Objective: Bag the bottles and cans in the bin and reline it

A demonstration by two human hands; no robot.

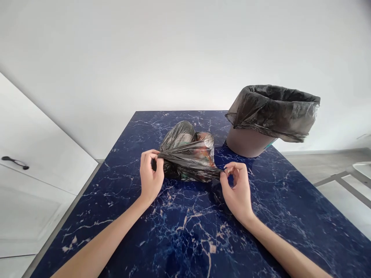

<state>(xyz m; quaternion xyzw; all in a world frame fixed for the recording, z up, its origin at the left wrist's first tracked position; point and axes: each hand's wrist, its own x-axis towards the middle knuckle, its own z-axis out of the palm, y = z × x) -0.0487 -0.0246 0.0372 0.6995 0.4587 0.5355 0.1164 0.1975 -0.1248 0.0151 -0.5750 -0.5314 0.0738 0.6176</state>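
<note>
A thin black garbage bag (185, 137) with bulky contents rests on the blue marbled table (185, 231). Through the plastic, orange-red and pale shapes show, but I cannot make out what they are. My left hand (151, 173) pinches the bag's plastic at its left side between thumb and fingers. At the right, my right hand (236, 187) pinches another part of the same plastic. Between the two hands the plastic is pulled taut in folds across the front of the bag.
At the back right of the table stands a brownish bin (246, 141), lined with a black bag (275, 112) folded over its rim. A white cabinet (37, 173) with a dark handle (15, 162) is at the left. Behind the table rises a white wall (174, 54).
</note>
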